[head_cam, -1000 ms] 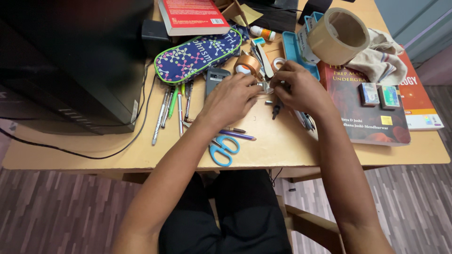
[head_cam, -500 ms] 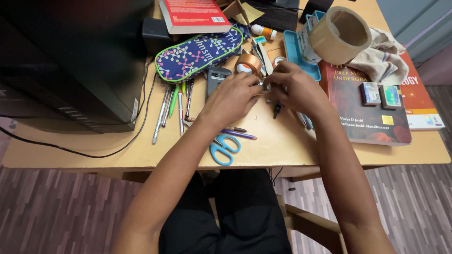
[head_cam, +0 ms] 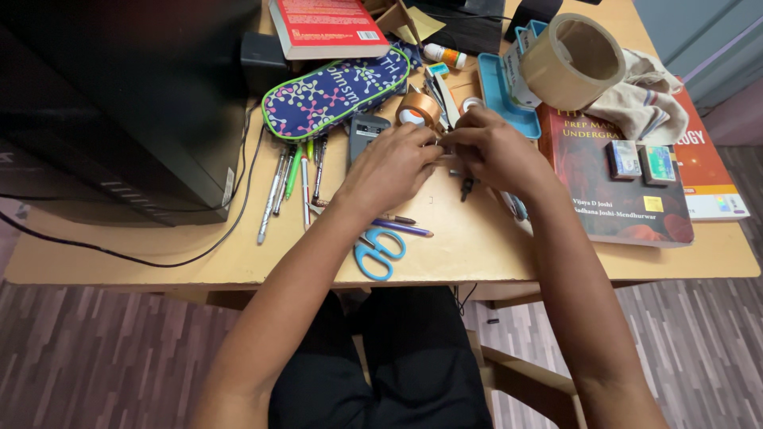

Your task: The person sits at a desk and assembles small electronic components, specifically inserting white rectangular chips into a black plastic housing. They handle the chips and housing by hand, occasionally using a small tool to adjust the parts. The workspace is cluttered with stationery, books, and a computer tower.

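Centre of the frame, on a cluttered wooden desk (head_cam: pixel 477 246): left hand (head_cam: pixel 389 167) and right hand (head_cam: pixel 497 151) meet fingertip to fingertip, both curled and pinching a small metallic item (head_cam: pixel 442 144) between them, too hidden to identify; whether it rests on the desk cannot be told. Just above the hands, a small brown tape roll (head_cam: pixel 419 107) lies beside a grey calculator (head_cam: pixel 366 131). Upper centre: a patterned navy pencil case (head_cam: pixel 334 91) with green edging, below a red book (head_cam: pixel 326 25). Left of the hands: a row of pens (head_cam: pixel 294 179). Lower centre, near the left forearm: blue-handled scissors (head_cam: pixel 377 253) and a purple pen (head_cam: pixel 401 228). Upper right: a large tan tape roll (head_cam: pixel 572 59) propped against a teal tray (head_cam: pixel 497 91), a beige cloth (head_cam: pixel 644 99), and a dark red textbook (head_cam: pixel 620 187) carrying two small boxes (head_cam: pixel 640 161). Upper left: a black computer case (head_cam: pixel 119 95).
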